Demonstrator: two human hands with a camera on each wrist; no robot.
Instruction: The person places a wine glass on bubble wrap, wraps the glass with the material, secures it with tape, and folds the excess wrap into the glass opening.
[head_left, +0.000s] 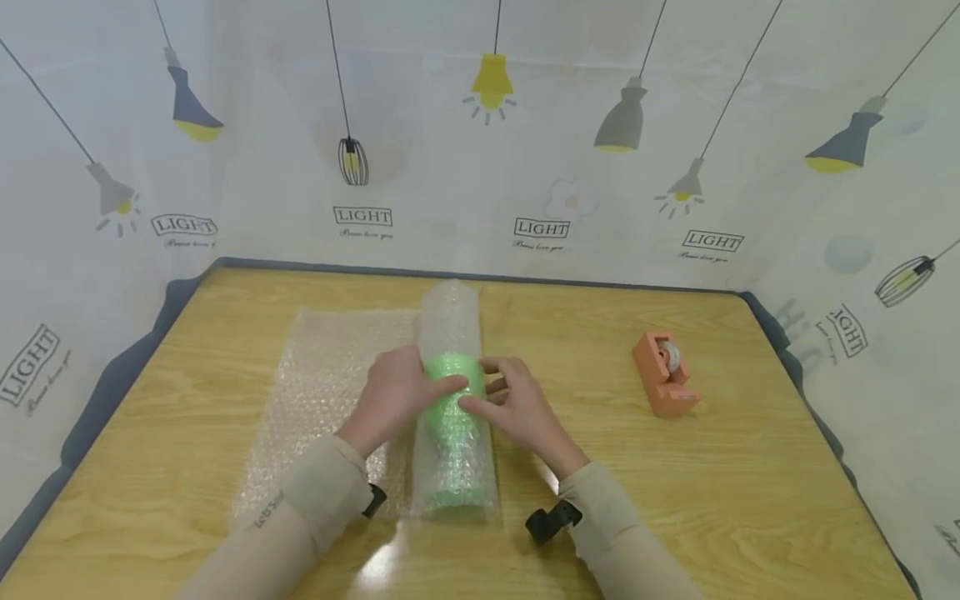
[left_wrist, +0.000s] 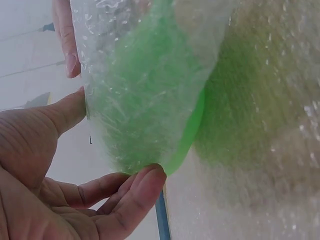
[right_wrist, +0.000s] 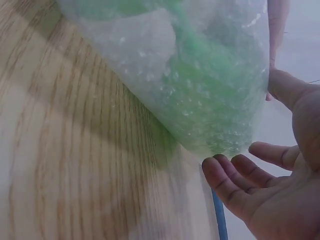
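The left hand [head_left: 396,385] and right hand [head_left: 519,404] curled round the nine and three o'clock sides of a bubble-wrapped green object [head_left: 453,433], possibly a cup, lying mid-table, with flat bubble wrap [head_left: 322,400] toward nine o'clock and an orange tape dispenser [head_left: 658,387] well apart toward three.

Rolled bundle [head_left: 453,437] sits mid-counter [head_left: 765,467], running near to far, item [left_wrist: 145,100] inside. Flat bubble wrap [head_left: 330,392] directly left of it. Hands flank it: left hand [head_left: 397,387] on its left, right hand [head_left: 517,404] on its right. Tape dispenser [head_left: 663,402] well right, tape roll [head_left: 672,357] in its far half. Backdrop [head_left: 450,192] behind, as I see it.
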